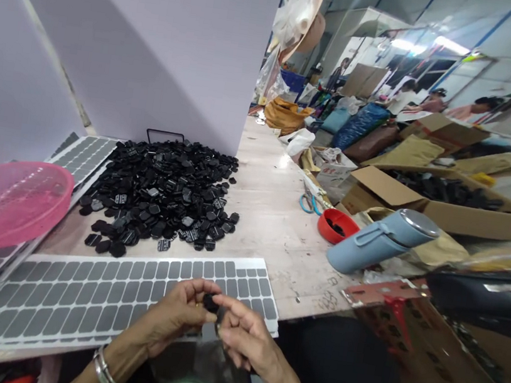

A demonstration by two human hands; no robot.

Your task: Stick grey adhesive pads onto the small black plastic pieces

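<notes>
My left hand (179, 311) pinches a small black plastic piece (210, 302) between thumb and fingertips, above the near edge of the sticker sheet. Close against it, my right hand (250, 336) is closed with a small dark grey piece (220, 315) at its fingertips, perhaps a sticker; its kind is partly hidden by the fingers. Under and behind the hands lies a white sheet of grey rounded stickers (104, 287), with some backing bare near its top right corner. Beyond the sheet, a heap of black plastic pieces (165, 185) is spread on the table.
At left, a pink plastic basket (11, 201) rests over more sticker sheets (84, 155). Along the table's (265, 218) right side are blue scissors (311, 202), a red bowl (337, 226) with black bits, and a tilted blue bottle (376, 243). An open carton (391, 201) stands beyond; people sit farther back.
</notes>
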